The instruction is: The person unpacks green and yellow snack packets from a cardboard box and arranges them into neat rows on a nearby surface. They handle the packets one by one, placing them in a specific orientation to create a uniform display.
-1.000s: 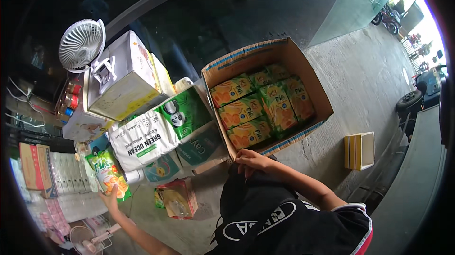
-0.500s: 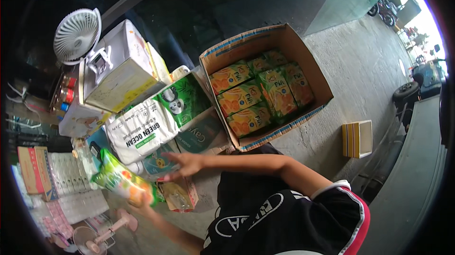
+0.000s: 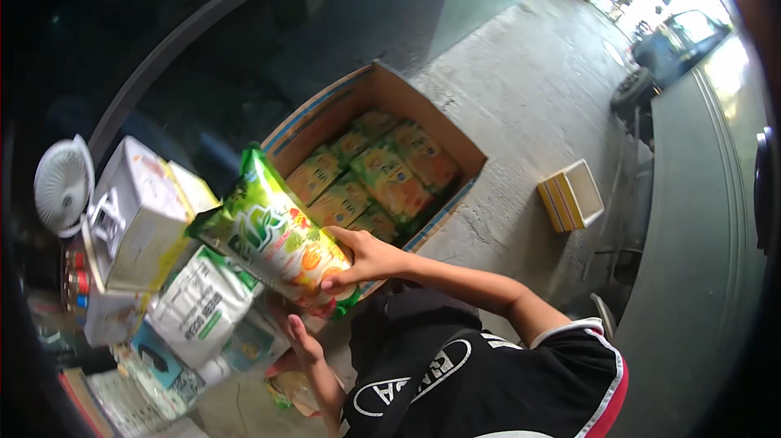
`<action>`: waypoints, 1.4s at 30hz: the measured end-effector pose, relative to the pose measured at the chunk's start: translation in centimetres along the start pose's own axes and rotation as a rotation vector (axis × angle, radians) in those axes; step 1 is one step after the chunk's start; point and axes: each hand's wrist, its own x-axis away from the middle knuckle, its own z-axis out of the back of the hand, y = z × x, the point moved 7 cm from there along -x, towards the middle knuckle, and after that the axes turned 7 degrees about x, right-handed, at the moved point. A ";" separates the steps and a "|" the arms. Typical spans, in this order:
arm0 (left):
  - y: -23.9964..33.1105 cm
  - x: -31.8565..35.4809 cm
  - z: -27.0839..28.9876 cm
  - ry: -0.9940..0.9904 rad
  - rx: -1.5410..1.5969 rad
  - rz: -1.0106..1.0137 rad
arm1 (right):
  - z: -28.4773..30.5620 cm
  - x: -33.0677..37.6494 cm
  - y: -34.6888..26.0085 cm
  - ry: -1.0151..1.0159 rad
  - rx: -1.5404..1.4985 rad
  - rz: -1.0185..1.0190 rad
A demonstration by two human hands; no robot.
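Note:
A plump green and white pouch (image 3: 281, 239) with printed orange fruit is held up in my right hand (image 3: 364, 257). The thumb lies across its front, near the lower end; the fingers behind are hidden. Just below the pouch is my left hand (image 3: 304, 345), its fingers apart and nothing in its grasp. Beyond the pouch stands an open cardboard box (image 3: 434, 117) with several green and orange fruit-printed packs (image 3: 392, 182) laid side by side in it. Part of the box's near left side is hidden behind the pouch.
At the left stand a white fan (image 3: 63, 187), a white carton (image 3: 146, 218) and a white tissue pack (image 3: 198, 304). A yellow-striped box (image 3: 571, 196) sits on the concrete floor at the right, near a long grey panel (image 3: 708, 259). Dark glass runs along the back.
The pouch has passed from my left hand to my right and has come up toward the cardboard box. My left hand has let go. The whole view has turned and shifted.

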 end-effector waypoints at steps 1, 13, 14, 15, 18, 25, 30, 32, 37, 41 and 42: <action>-1.8 -0.6 -0.9 -0.069 -0.131 0.107 | 1.5 0.7 1.4 0.048 0.097 -0.011; -0.3 -5.9 -11.6 -0.110 0.250 0.466 | 4.1 5.6 8.3 -0.017 0.230 -0.329; -0.5 -6.3 -11.6 -0.098 0.229 0.456 | 3.8 5.6 9.2 -0.016 0.215 -0.336; -0.8 -6.5 -11.7 -0.083 0.238 0.446 | 4.0 5.4 9.2 -0.018 0.202 -0.344; -0.6 -7.3 -12.7 -0.026 0.271 0.430 | 4.8 4.5 9.3 -0.086 0.166 -0.381; -0.8 -10.1 -14.8 0.021 0.184 0.393 | 7.1 1.4 10.5 -0.195 0.190 -0.387; -3.9 -12.4 -14.2 0.092 0.174 0.340 | 6.8 -1.4 12.6 -0.101 0.323 -0.277; -5.6 -12.5 -14.2 0.096 0.187 0.324 | 5.9 -1.5 13.8 -0.113 0.326 -0.270; -15.4 -11.1 -15.9 -0.066 -0.110 0.408 | 4.3 -0.1 20.0 -0.141 0.475 -0.273; -14.7 -9.5 -17.8 -0.093 -0.598 0.211 | 4.5 0.7 22.2 -0.160 0.665 -0.168; -14.5 -9.7 -17.7 -0.105 -0.583 0.223 | 4.6 0.5 21.9 -0.152 0.642 -0.159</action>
